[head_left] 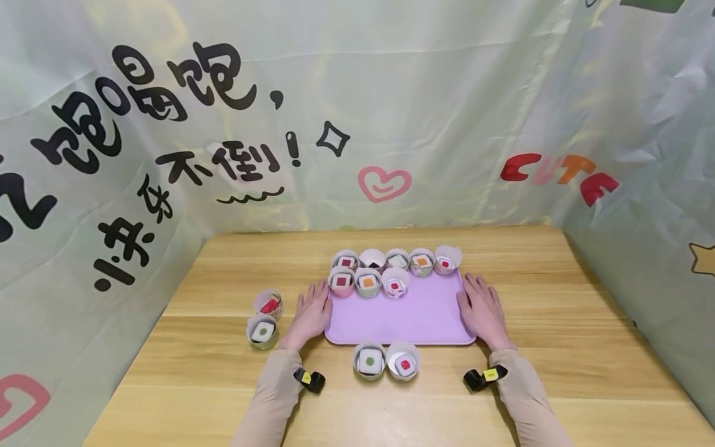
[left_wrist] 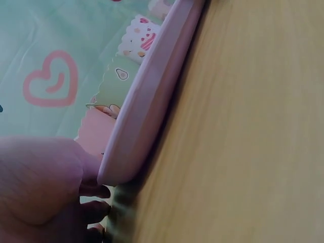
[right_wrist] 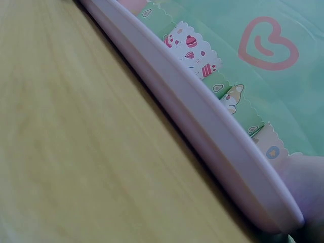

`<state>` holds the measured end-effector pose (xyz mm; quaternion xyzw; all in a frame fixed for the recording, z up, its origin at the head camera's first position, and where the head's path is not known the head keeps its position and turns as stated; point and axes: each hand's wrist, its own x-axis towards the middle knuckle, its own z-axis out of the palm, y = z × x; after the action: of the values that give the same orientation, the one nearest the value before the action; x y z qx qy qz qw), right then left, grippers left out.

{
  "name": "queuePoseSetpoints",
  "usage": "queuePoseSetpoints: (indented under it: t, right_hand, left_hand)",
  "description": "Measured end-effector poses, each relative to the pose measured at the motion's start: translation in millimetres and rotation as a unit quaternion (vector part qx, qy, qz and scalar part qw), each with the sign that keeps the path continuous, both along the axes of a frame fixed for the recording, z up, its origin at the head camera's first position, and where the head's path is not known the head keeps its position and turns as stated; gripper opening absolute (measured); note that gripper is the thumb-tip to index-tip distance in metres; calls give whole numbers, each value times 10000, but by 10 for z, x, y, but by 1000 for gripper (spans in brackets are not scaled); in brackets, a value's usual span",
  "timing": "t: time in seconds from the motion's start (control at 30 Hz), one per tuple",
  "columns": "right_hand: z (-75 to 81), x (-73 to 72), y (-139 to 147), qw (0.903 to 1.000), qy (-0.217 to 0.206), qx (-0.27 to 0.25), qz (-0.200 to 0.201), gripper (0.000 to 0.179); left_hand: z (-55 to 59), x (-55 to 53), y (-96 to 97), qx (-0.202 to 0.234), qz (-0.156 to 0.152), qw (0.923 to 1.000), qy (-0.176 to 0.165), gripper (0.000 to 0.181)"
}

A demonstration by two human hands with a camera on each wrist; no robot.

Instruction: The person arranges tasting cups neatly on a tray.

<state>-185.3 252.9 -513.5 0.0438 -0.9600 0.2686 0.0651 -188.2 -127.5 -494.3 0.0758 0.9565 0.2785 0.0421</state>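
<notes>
A lilac tray (head_left: 399, 323) lies flat on the wooden table. My left hand (head_left: 311, 313) rests along its left edge, fingers pointing forward. On the opposite side, my right hand (head_left: 485, 309) lies against the right edge, its fingers fairly straight. Several paper cups stand on the tray in two rows at the back, among them a floral cup (head_left: 395, 284) with a white-and-red square piece inside. From the left wrist, the thumb side of the hand (left_wrist: 40, 187) meets the tray's corner (left_wrist: 147, 96). The right wrist view shows only a dim part of that hand (right_wrist: 309, 187).
In front of the tray stand two cups, one with a green-dotted piece (head_left: 370, 361) and one with a red-marked piece (head_left: 404, 363). Left of my left hand are a cup holding something red (head_left: 270, 304) and a green-dotted cup (head_left: 262, 332). A printed curtain (head_left: 436, 124) hangs behind the table.
</notes>
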Motion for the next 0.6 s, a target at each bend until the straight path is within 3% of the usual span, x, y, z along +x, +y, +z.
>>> queuePoseSetpoints:
  t: [0.17, 0.6]
  right_hand:
    - [-7, -2, 0, 10000, 1, 9, 9, 53]
    - [-20, 2, 5, 10000, 52, -6, 7, 53]
  left_hand:
    - [1, 24, -2, -100, 17, 9998, -193, 58]
    - [-11, 11, -18, 24, 6, 9997, -234, 59]
